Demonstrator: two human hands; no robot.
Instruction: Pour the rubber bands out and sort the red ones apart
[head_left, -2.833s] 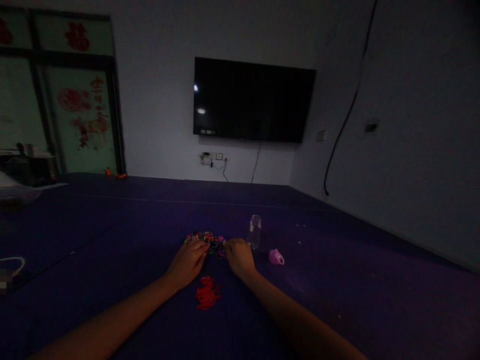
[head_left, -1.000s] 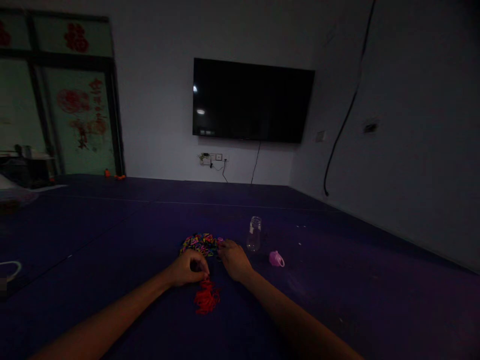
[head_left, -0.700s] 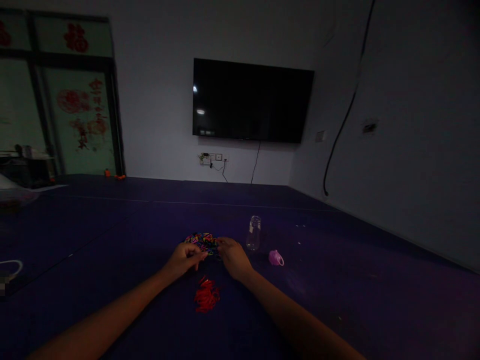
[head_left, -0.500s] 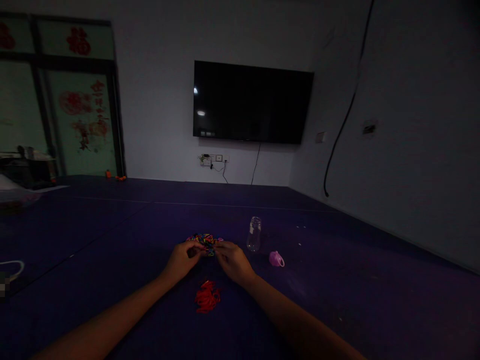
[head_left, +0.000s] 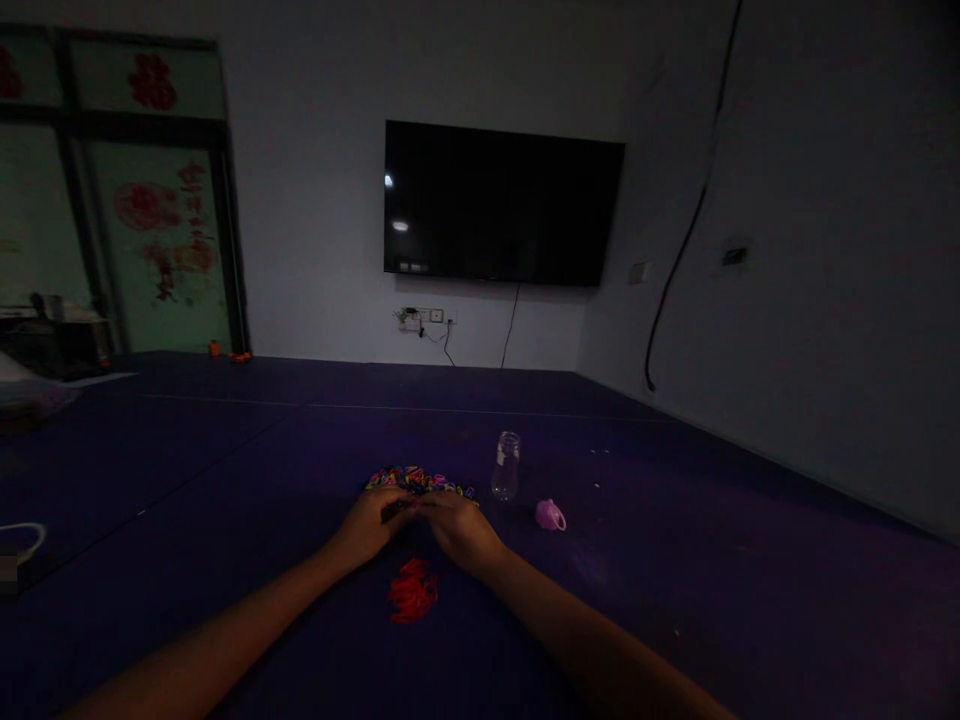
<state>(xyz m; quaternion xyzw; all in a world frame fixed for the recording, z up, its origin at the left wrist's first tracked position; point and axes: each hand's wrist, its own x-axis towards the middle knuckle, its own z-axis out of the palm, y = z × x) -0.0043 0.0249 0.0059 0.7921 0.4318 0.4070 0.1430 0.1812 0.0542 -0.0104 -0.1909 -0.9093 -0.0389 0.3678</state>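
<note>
My left hand (head_left: 369, 524) and my right hand (head_left: 461, 530) meet at the near side of a heap of small multicoloured bands (head_left: 405, 476), which look like elastic hair ties. Thumb and fingers are pinched together on each hand, and the fingertips touch or nearly touch. Whatever is between them is too small and dark to make out. My hands partly cover the heap. Closer to me, between my forearms, lies a separate pile of red bands (head_left: 412, 592).
To the right of the heap stands a clear open bottle (head_left: 506, 470). Beside it lies a pink cap with a loop (head_left: 549, 515). All rest on a dark purple floor surface (head_left: 300, 450). A pale looped handle (head_left: 30, 540) shows at the left edge.
My hands have come closer together, fingertips now meeting in front of the heap. More of the multicoloured bands show behind my right hand. The red pile stays put.
</note>
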